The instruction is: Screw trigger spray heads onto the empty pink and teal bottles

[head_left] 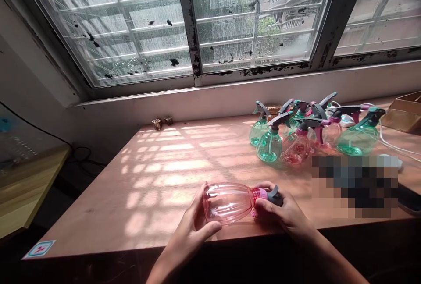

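A clear pink spray bottle [228,203] lies sideways between my hands, just above the front of the table. My left hand [197,218] is wrapped round its base, thumb along the near side. At the neck, my right hand [279,209] grips the pink collar and the grey trigger head [273,195]; some of its fingers are hidden behind the head. Beyond my right hand stand several spray bottles, among them a green spray bottle [269,146] and a pink spray bottle [296,148], all with grey trigger heads.
The wooden table [108,205] has a sticker [40,249] at its left corner. Two small cups [157,124] sit near the wall. A cardboard box [403,113] and a white cable [394,146] are at right, near a blurred patch and a dark phone-like object [409,198].
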`<action>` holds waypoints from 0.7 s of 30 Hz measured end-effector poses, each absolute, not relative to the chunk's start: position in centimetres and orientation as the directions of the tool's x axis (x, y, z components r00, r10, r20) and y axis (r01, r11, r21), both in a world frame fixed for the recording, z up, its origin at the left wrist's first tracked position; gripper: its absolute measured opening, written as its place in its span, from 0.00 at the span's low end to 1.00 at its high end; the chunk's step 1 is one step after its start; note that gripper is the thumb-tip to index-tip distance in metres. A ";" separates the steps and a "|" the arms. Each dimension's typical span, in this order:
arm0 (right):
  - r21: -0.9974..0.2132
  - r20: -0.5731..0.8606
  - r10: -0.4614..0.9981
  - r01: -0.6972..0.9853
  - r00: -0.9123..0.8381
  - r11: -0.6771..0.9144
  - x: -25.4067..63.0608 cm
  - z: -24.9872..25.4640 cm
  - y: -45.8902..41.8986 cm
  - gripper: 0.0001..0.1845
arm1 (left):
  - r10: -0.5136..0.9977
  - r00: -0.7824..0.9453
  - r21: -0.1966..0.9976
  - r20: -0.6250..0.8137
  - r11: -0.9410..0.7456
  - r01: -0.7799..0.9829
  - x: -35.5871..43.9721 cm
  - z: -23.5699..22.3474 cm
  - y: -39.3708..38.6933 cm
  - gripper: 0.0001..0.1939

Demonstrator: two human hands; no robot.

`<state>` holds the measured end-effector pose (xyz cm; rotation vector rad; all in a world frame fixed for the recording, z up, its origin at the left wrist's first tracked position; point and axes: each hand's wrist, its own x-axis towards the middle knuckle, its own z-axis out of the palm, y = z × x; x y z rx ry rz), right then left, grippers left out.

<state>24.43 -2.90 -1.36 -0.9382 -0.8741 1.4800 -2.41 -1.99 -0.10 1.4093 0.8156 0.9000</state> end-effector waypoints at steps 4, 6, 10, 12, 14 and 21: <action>-0.892 -0.088 0.994 -0.439 -0.069 -0.110 24.3 -1.3 -2.8 0.23 | 0.885 0.453 0.994 0.108 -0.086 -0.069 -2.1 -0.5 -1.7 0.48; -0.890 -0.099 0.993 -0.441 -0.071 -0.120 24.3 -1.2 -2.7 0.24 | 0.878 0.469 0.994 0.099 -0.063 -0.092 -2.1 -0.7 -1.7 0.51; -0.911 -0.074 0.995 -0.401 -0.069 -0.096 24.3 -1.0 -2.8 0.23 | 0.882 0.468 0.995 0.058 -0.015 -0.096 -2.4 -0.6 -1.7 0.50; -0.916 -0.074 0.995 -0.389 -0.066 -0.094 24.3 -0.9 -2.9 0.23 | 0.887 0.458 0.997 0.055 -0.022 -0.077 -2.5 -0.5 -1.8 0.44; -0.916 -0.090 0.994 -0.388 -0.055 -0.104 24.3 -0.9 -2.9 0.24 | 0.887 0.457 0.997 0.070 -0.047 -0.060 -2.4 -0.4 -1.8 0.44; -0.906 -0.113 0.991 -0.402 -0.075 -0.134 24.4 -1.0 -2.9 0.24 | 0.887 0.451 0.995 0.098 -0.082 -0.055 -2.0 -0.2 -2.0 0.49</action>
